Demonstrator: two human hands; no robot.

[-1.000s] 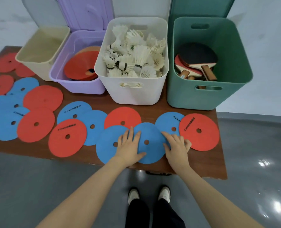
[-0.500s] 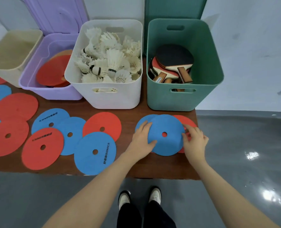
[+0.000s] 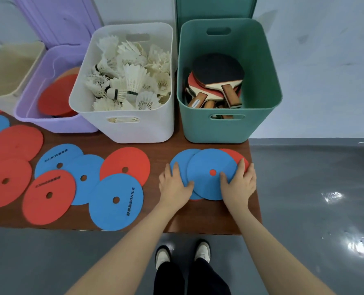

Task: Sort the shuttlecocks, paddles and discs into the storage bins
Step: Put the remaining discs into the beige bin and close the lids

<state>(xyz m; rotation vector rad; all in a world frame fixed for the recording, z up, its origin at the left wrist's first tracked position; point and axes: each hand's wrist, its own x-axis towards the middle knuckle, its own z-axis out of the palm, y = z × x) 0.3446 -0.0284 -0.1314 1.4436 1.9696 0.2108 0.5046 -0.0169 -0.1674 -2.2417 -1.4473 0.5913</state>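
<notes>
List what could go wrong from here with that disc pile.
1. The pile sits near the table's right edge; a push from the left hand could slide discs off.
2. It mixes blue and red; the purple bin shows only red, so colours may get mixed.
3. Flat discs under flat fingers may slip when lifted.

A dark brown wooden tabletop fills the lower middle of the view, its right edge ending just past the green container. Beyond and below it lies a glossy grey floor with bright light reflections on the right. A pale wall rises behind. At the bottom, a pair of white shoes shows under black trouser legs, standing on the floor near the tabletop's front edge.
</notes>
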